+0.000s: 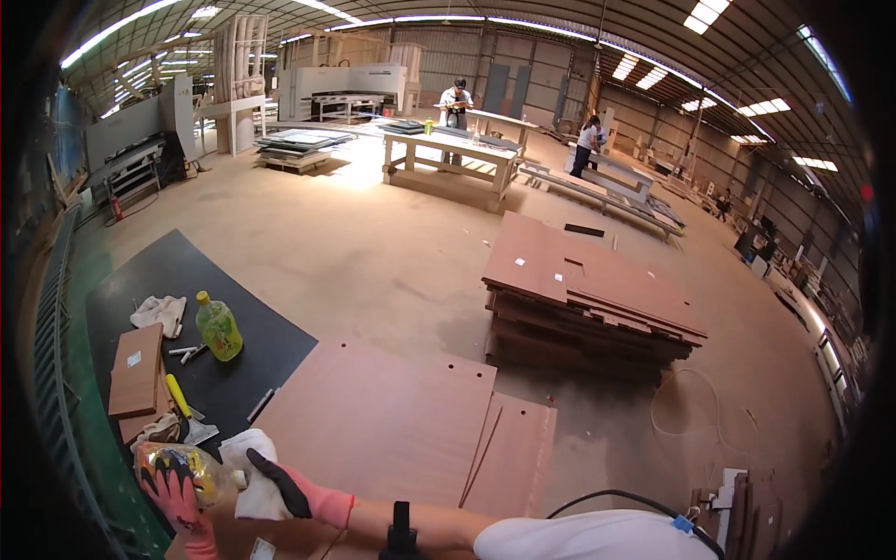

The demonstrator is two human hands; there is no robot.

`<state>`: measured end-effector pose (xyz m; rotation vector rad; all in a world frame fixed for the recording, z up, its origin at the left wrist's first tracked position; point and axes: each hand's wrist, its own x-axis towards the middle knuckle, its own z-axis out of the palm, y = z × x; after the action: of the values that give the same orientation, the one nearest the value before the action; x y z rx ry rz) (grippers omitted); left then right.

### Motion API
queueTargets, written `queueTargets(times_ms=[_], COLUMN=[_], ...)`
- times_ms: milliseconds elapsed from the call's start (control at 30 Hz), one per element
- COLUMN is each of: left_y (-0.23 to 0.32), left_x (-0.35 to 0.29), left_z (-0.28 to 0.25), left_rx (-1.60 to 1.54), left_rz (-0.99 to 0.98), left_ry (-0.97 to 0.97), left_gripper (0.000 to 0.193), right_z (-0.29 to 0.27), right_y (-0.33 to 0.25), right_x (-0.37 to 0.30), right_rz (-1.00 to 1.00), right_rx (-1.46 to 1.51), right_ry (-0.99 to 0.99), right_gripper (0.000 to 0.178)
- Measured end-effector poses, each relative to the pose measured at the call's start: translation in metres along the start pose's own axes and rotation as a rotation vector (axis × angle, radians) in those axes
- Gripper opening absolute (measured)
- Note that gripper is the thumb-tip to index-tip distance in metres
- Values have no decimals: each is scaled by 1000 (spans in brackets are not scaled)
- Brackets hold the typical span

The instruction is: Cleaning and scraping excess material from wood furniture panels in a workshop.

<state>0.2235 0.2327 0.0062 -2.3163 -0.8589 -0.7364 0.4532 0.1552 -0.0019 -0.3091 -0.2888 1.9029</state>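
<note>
At the lower left, my left hand (184,509), in a pink glove with dark fingertips, grips a clear plastic bottle (217,483) lying on its side. The bottle's neck points right, at a white cloth (254,478). My right hand (291,487), gloved in pink and black, holds this cloth against the bottle's mouth; its fingertips are partly hidden by the cloth. Just beyond lies a scraper (179,396) with a yellow handle. Under my right forearm stretches a large reddish-brown panel (383,411) with small dark holes.
A black board (271,327) carries a yellow-green bottle (217,327), a crumpled rag (159,313), and small brown boards (137,369). Stacked brown panels (597,289) stand on the floor ahead. Farther off, a person (455,105) stands at a wooden workbench (448,145); another person (585,147) is to the right.
</note>
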Motion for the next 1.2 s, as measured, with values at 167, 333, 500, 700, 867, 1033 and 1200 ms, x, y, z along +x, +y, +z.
queueTargets(times_ms=[167, 333, 500, 700, 867, 1033, 1200], left_y=[28, 4, 16, -27, -53, -46, -73], left_x=[15, -7, 4, -29, -54, -26, -77], left_z=[-19, -10, 15, 9, 47, 75, 71], left_rx=[-80, -105, -442, -888, -900, -888, -366], left_rz=[33, -259, -618, -1293, -1336, -1336, -1218], left_ry=[50, 7, 44, 231, 313, 289, 58], left_gripper=[29, 40, 66, 69, 72, 72, 83], right_z=[19, 10, 14, 7, 19, 33, 16], right_y=[-15, 15, -15, -37, -85, -46, 30], right_x=[-26, -10, -9, -65, -171, -216, -206], right_rz=[-9, 68, 110, -20, -121, -110, -25], right_rx=[32, 67, 176, 107, -360, -2097, -2281], right_ry=[-68, 3, -231, -86, 280, 9, -323], right_gripper=[46, 46, 59, 48, 52, 60, 64])
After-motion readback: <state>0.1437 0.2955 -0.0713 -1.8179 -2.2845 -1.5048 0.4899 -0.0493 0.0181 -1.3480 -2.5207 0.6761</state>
